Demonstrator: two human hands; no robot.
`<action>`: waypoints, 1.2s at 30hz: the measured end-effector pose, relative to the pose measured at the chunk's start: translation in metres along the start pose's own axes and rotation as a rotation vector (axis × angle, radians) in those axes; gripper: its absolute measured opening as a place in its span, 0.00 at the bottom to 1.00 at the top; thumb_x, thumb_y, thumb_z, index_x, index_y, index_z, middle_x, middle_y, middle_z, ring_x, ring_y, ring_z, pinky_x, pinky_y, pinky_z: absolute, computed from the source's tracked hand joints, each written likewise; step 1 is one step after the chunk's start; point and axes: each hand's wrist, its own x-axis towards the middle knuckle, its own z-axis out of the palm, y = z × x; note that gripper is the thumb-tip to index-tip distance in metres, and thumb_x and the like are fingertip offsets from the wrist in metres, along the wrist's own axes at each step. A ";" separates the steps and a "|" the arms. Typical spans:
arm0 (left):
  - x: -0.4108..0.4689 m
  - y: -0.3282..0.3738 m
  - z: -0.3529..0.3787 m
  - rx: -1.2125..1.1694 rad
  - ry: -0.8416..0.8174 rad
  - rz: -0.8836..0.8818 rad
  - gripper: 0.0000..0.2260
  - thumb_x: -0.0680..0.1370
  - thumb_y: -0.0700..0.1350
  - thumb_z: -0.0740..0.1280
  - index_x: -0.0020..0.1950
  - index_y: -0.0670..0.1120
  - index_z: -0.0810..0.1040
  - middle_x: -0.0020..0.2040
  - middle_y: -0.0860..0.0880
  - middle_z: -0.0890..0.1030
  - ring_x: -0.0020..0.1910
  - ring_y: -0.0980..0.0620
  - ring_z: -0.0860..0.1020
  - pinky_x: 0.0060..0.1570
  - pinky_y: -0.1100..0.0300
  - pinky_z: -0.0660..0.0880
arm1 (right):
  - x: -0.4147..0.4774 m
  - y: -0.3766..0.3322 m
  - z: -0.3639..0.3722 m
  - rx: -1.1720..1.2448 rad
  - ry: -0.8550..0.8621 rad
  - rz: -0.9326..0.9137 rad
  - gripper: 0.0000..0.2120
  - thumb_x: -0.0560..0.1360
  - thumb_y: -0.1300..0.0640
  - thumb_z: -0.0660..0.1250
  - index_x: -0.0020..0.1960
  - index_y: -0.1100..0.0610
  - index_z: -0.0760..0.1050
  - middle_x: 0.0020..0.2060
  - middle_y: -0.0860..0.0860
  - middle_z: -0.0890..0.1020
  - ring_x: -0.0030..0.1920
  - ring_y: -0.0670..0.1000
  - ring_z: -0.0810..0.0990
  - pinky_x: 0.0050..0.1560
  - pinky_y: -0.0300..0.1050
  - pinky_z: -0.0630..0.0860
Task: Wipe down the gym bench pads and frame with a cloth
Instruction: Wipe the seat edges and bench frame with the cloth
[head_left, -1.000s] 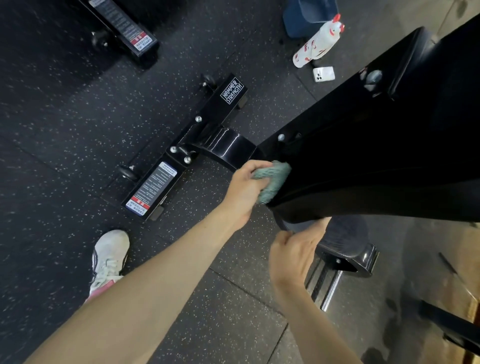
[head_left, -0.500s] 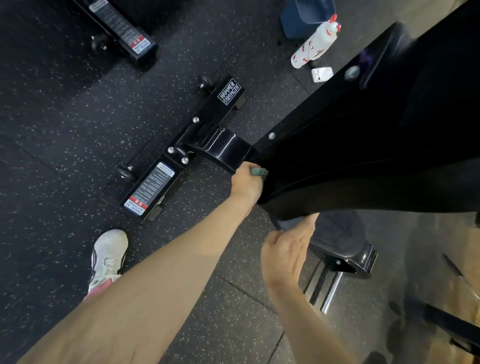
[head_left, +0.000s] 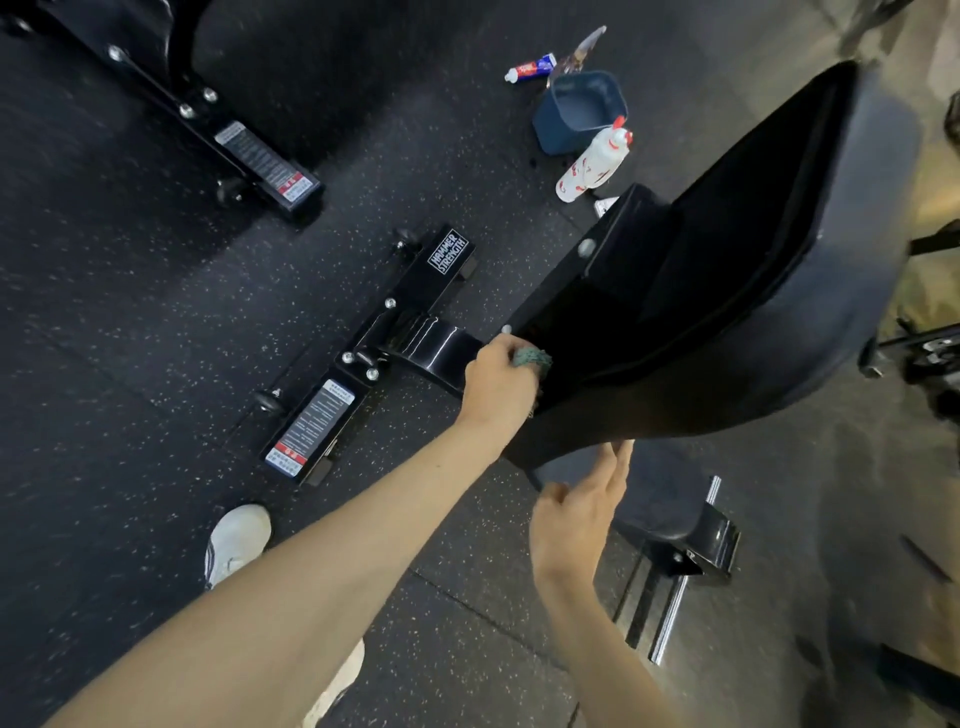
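Left hand (head_left: 501, 379): curled round the cloth (head_left: 532, 358), pressing it to the bench frame (head_left: 566, 283) where the curved post meets the underside of the back pad (head_left: 779, 249).
Cloth: green, nubbly weave, bunched. Only a small wad shows past the fingers.
Right hand (head_left: 576, 512): holds nothing, fingers straight and loosely spread. Fingertips reach the back pad's lower edge; cannot tell whether they touch.
Back pad: black, smooth matte cover, rounded rim, tilted steeply with its underside facing up toward us.
Frame: gloss black metal with silver bolt heads.
Cross foot (head_left: 400, 338): flat on the floor, with a white lettered label, a warning sticker and small rollers.
Seat pad (head_left: 670, 501): dark, rounded, just under the right hand; chrome rails below it.
Floor (head_left: 130, 312): dark rubber tiles, pale speckle, thin seams.
Open room: a bare floor strip between the cross foot and a second bench's foot (head_left: 254, 156) to the upper left.
Shoe (head_left: 236, 540): white, near the cross foot's sticker end.
Clutter: blue bucket (head_left: 582, 111), squared with soft corners; a white spray bottle (head_left: 592, 161) with red markings just beside it; a small tube (head_left: 532, 67) beyond. All lie near the frame's far end, well apart from both hands.
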 end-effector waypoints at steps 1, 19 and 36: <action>-0.004 0.007 -0.001 0.004 -0.008 0.017 0.09 0.76 0.37 0.62 0.47 0.50 0.76 0.46 0.45 0.81 0.40 0.51 0.79 0.32 0.62 0.75 | 0.002 -0.003 -0.006 0.027 0.012 0.009 0.33 0.74 0.73 0.59 0.76 0.59 0.55 0.78 0.46 0.47 0.76 0.51 0.54 0.67 0.40 0.67; -0.078 0.102 -0.004 0.009 -0.018 0.392 0.12 0.76 0.38 0.62 0.51 0.55 0.78 0.47 0.55 0.80 0.56 0.45 0.76 0.54 0.47 0.75 | 0.030 -0.091 -0.107 0.712 0.425 0.033 0.15 0.83 0.58 0.53 0.67 0.56 0.71 0.59 0.47 0.77 0.58 0.41 0.75 0.61 0.33 0.70; -0.002 0.160 0.025 0.325 -0.127 0.449 0.09 0.78 0.39 0.59 0.56 0.46 0.76 0.53 0.45 0.77 0.49 0.50 0.70 0.45 0.61 0.66 | 0.069 -0.158 -0.150 0.698 0.279 0.045 0.25 0.80 0.47 0.61 0.75 0.49 0.61 0.60 0.38 0.71 0.58 0.34 0.71 0.57 0.28 0.67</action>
